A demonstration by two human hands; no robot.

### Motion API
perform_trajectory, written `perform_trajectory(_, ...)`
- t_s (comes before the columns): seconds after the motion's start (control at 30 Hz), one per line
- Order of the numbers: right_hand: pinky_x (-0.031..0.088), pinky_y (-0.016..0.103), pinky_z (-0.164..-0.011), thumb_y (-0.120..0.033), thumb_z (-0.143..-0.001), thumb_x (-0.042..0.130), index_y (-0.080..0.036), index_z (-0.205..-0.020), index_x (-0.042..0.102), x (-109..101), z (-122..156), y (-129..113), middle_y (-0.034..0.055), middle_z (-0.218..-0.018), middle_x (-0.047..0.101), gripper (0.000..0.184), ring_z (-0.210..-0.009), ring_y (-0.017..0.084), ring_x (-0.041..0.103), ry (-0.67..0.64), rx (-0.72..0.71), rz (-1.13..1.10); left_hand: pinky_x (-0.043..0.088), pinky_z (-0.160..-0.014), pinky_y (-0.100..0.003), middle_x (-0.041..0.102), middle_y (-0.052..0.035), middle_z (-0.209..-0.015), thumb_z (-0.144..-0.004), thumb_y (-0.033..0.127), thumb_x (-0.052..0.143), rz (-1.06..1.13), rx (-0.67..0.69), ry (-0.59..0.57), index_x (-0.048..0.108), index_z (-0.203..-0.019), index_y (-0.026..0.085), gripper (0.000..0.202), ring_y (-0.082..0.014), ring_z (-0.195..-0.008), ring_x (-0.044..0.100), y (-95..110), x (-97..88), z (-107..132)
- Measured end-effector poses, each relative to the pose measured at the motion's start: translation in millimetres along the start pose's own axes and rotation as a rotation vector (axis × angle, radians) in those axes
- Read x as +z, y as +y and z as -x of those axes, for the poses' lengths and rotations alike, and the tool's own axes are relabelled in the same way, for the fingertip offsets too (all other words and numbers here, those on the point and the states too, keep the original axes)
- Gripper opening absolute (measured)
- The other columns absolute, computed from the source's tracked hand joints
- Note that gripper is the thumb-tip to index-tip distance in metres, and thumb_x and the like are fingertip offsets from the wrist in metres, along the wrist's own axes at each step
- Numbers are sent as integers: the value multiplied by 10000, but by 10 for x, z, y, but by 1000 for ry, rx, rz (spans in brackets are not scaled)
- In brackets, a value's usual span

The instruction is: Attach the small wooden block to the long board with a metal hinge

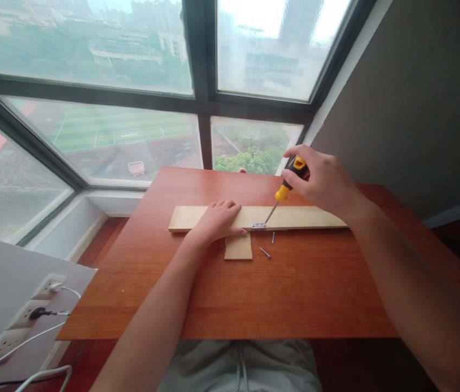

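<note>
A long pale wooden board [295, 217] lies across the far half of the red-brown table [230, 294]. A short wooden piece [238, 247] butts against its near edge. My left hand [216, 219] lies palm down on the board, fingers flat and together, pressing it. My right hand [323, 182] grips a yellow and black screwdriver [289, 182], tilted, its tip on a small metal bracket [258, 225] at the joint of the two pieces. Two loose screws [265, 252] lie on the table just right of the short piece.
A large window [132, 81] runs behind the table, a grey wall [417, 98] to the right. At lower left a white power strip [29, 316] with plugged cables sits on a white surface. My lap shows below the table's near edge.
</note>
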State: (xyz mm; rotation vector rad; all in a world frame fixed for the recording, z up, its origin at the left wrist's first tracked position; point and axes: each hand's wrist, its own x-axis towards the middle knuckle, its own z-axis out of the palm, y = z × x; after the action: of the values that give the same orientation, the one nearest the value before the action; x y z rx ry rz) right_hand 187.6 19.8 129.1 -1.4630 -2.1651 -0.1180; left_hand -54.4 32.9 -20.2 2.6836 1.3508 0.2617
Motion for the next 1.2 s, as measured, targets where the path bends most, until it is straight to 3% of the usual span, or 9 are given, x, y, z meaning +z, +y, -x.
perform_trajectory(0.63,475,359,-699,-379,-869,595,-226,-1156,623,50,55,73,57,-900,690,327,-714,202,626,-17,-5,-39,405,-971,-397,591,-129,-1272,-797,649,665,11,-7,-1,537,-1291,212,672,-313,-1164,553,-5,-1,2)
perform_trajectory(0.83,440,375,-649,-526,-849,605,-242,-1062,647,10,47,-13,65,-857,703,358,-731,253,638,-19,33,141,411,-962,-396,592,-126,-1265,-793,652,669,4,-3,6,538,-1285,220,668,-313,-1156,558,-6,-1,2)
perform_trajectory(0.97,481,373,-714,-357,-882,537,-222,-1138,628,-40,35,-54,82,-1053,714,303,-859,246,659,-83,-24,-35,416,-949,-390,593,-122,-1254,-794,668,655,4,0,14,537,-1286,229,670,-311,-1144,563,-19,13,2)
perform_trajectory(1.07,503,341,-768,-248,-844,551,-213,-1222,601,-44,28,-42,70,-1122,703,383,-929,218,658,-124,-98,-197,416,-955,-395,595,-123,-1256,-792,673,654,6,1,22,532,-1296,223,687,-311,-1148,562,-25,20,0)
perform_trajectory(1.2,484,388,-698,-434,-872,594,-234,-1205,631,11,31,-27,66,-969,710,390,-788,240,648,-38,-8,25,416,-958,-397,599,-123,-1258,-791,669,660,8,-2,19,536,-1291,218,684,-311,-1156,559,-18,13,-1)
